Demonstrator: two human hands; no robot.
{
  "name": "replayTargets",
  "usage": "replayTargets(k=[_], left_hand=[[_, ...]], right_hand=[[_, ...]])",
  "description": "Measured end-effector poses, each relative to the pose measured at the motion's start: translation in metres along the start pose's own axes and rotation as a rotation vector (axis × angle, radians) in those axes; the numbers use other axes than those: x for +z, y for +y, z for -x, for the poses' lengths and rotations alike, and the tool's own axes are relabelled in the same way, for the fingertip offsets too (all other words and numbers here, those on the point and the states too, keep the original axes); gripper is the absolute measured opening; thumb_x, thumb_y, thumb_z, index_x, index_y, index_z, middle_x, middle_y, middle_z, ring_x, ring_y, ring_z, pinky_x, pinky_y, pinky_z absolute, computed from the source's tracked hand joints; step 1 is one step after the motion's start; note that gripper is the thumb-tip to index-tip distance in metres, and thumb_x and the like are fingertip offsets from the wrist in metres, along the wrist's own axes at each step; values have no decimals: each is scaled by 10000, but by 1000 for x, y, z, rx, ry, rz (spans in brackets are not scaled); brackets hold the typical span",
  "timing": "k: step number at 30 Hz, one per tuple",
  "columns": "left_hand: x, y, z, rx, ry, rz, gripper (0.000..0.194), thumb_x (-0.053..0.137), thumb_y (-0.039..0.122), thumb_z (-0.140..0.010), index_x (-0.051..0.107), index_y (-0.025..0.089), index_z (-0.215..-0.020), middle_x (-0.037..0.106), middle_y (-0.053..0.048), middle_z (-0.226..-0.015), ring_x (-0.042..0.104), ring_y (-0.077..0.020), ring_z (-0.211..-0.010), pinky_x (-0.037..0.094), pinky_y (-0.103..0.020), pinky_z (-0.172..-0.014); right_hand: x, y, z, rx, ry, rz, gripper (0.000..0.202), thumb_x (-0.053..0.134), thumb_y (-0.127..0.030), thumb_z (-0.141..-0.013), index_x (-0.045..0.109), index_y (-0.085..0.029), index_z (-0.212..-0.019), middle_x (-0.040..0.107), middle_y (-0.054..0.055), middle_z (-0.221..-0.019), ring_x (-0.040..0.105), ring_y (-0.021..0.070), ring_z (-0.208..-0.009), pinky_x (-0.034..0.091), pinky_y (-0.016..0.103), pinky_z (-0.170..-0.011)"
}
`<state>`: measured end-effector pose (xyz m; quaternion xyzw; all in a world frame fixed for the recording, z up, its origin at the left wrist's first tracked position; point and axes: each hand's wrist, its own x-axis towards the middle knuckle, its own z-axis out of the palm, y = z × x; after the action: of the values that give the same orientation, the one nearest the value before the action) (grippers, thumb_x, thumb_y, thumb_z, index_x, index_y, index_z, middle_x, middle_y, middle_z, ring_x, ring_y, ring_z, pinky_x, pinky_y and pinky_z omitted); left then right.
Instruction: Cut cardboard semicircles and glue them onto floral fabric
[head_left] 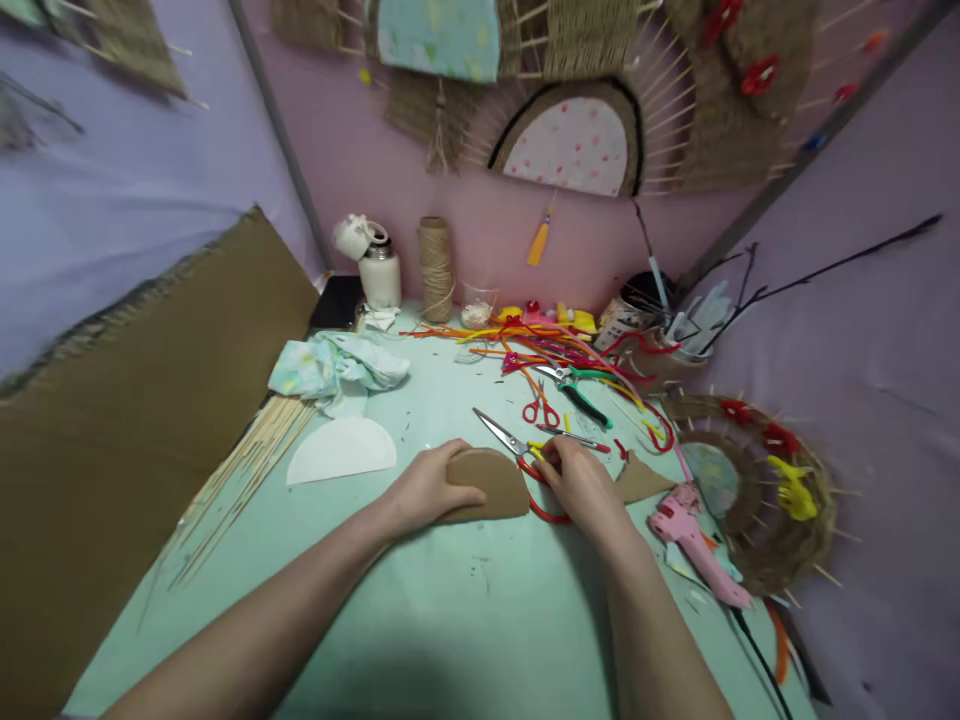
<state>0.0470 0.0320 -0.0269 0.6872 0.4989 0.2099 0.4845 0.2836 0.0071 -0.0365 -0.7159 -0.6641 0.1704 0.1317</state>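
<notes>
My left hand grips a brown cardboard half-circle by its left side, thumb on top and the other fingers round its far edge. To its right, my right hand is closed at the handles of large scissors. Their blades point away to the upper left, and red loops show under and beside the hand; the fingertips are partly hidden. A white paper half-circle lies left of the cardboard. Right of my right hand is a cardboard offcut.
Small red scissors, green-handled pruners and a pen lie beyond my hands. A pink glue gun is at right, thin sticks at left. Behind stand a twine spool and colourful pipe cleaners.
</notes>
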Motion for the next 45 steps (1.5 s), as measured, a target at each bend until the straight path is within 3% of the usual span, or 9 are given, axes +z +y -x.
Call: replayTargets(k=[4,8,11,14,17,22,32,45], left_hand=[[5,-6,3,39,17,-23,466,751,340,-679,604,248,-1112,675,-41,-1082,616,-254,-975,477,-341,-827],[15,-14,2,172,158,-105,596,730,304,-716,502,258,-1265,537,-94,-1292,504,-284,-1200,396,-443,-1020],[21,-19,2,212,236,-188,669,711,359,-748,425,253,-1343,473,-124,-1346,446,-301,-1257,345,-489,-1061],[22,-20,5,231,237,-244,717,709,421,-738,403,244,-1362,474,-143,-1341,445,-324,-1247,341,-514,-1048],[20,-18,9,270,180,-287,804,742,465,-676,401,245,-1370,469,-145,-1348,433,-343,-1250,340,-522,-1044],[20,-19,13,345,94,-417,974,788,436,-601,318,299,-1443,330,-135,-1466,348,-358,-1313,315,-521,-1061],[24,-22,16,370,59,-482,830,692,300,-689,331,291,-1437,391,-147,-1435,383,-350,-1276,321,-518,-1041],[23,-19,17,357,57,-494,793,726,382,-685,390,246,-1389,458,-138,-1348,407,-318,-1225,328,-486,-1031]], right_hand=[[12,-1,-5,-48,148,-64,180,526,-338,-896,574,-188,-809,632,54,-806,568,193,-750,391,292,-688],[16,-2,-6,-101,301,-108,229,484,-359,-930,585,-188,-816,628,47,-798,566,182,-748,408,299,-727],[16,-3,-7,-134,333,-108,231,474,-336,-941,601,-187,-818,634,47,-795,570,177,-754,415,299,-753],[16,-3,-7,-139,361,-106,228,474,-320,-940,611,-187,-815,640,47,-788,568,172,-745,418,297,-752],[19,-4,-7,-150,369,-127,232,474,-309,-939,609,-187,-795,630,43,-760,557,170,-730,415,292,-738],[24,-11,-4,-232,320,-215,228,462,-279,-944,596,-190,-782,624,39,-752,557,170,-732,411,287,-723],[27,-14,3,-242,312,-418,158,519,-284,-925,588,-207,-806,631,30,-753,575,175,-711,430,300,-700],[24,-15,3,-289,342,-348,194,501,-322,-935,595,-206,-811,645,35,-764,589,180,-718,431,298,-706]])
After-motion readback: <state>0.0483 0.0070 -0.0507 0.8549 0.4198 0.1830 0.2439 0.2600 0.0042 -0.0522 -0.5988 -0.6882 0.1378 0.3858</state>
